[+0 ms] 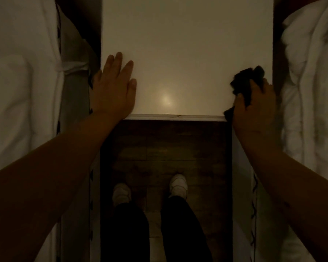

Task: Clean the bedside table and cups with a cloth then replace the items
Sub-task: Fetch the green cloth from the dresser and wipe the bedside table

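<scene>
Dimly lit throughout, seen from above. Far left: white bedding, rumpled, just beside the table's left edge. Left hand flat on the near-left corner of the bedside table, fingers straight and slightly spread, palm down, gripping nothing. Tabletop pale and bare, with a soft round glare spot near the front edge. Below the front edge: dark wooden floor, two white shoes and dark trouser legs. Right hand at the near-right corner, fingers curled tight around a dark cloth; bunched cloth sticking out past the fingertips and touching the tabletop by the right edge. Cups nowhere visible. Far right: more white bedding, creased, close alongside the table.
</scene>
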Motion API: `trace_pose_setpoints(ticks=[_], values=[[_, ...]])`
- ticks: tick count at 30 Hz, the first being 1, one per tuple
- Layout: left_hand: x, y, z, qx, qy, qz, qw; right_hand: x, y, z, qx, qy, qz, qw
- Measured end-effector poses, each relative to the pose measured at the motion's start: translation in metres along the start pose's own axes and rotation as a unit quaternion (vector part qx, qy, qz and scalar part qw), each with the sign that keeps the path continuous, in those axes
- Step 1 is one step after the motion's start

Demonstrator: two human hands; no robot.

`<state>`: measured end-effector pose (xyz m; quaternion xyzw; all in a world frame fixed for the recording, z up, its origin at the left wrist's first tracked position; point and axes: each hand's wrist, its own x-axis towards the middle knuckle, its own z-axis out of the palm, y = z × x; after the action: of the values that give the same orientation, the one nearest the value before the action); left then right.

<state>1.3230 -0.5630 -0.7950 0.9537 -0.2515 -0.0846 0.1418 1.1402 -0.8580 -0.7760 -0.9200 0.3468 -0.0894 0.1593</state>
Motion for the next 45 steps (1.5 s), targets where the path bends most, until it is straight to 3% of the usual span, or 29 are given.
trace_pose_setpoints(ticks=[3, 6, 9, 11, 14, 19, 23, 27, 31, 35, 41, 45], values=[[-0.003, -0.003, -0.002, -0.045, 0.003, 0.012, 0.999, -0.018, -0.032, 0.021, 0.012, 0.049, 0.024, 0.998], [-0.009, 0.0, -0.005, -0.173, 0.007, 0.013, 0.985, -0.028, -0.066, 0.041, 0.03, 0.079, 0.026, 0.996], [-0.015, -0.003, -0.011, -0.348, 0.002, -0.045, 0.936, -0.045, -0.108, 0.061, 0.047, 0.08, -0.001, 0.996], [-0.026, -0.012, -0.014, -0.407, -0.006, -0.065, 0.911, -0.061, -0.147, 0.076, 0.046, 0.068, -0.027, 0.996], [-0.041, -0.029, -0.017, -0.452, 0.01, -0.09, 0.887, -0.081, -0.204, 0.097, 0.062, 0.04, -0.072, 0.995], [-0.047, -0.046, -0.024, -0.419, 0.065, -0.15, 0.893, -0.113, -0.253, 0.121, 0.073, -0.018, -0.254, 0.964], [-0.051, -0.033, -0.023, -0.356, 0.014, -0.136, 0.925, -0.103, -0.221, 0.112, 0.04, -0.026, -0.325, 0.944], [-0.055, -0.009, -0.017, -0.132, -0.003, -0.021, 0.991, -0.08, -0.156, 0.088, -0.014, -0.013, -0.338, 0.941], [-0.061, 0.011, -0.001, -0.023, -0.055, 0.093, 0.994, -0.06, -0.095, 0.063, -0.044, -0.04, -0.305, 0.951], [-0.068, 0.028, 0.0, -0.058, -0.072, 0.084, 0.992, -0.042, -0.046, 0.033, -0.05, -0.085, -0.237, 0.966], [-0.091, 0.034, -0.015, -0.121, -0.096, 0.085, 0.984, -0.032, 0.016, -0.018, -0.055, -0.083, -0.118, 0.988], [-0.11, 0.042, -0.02, -0.199, -0.092, 0.015, 0.975, -0.035, 0.009, -0.027, -0.053, -0.092, -0.07, 0.992]])
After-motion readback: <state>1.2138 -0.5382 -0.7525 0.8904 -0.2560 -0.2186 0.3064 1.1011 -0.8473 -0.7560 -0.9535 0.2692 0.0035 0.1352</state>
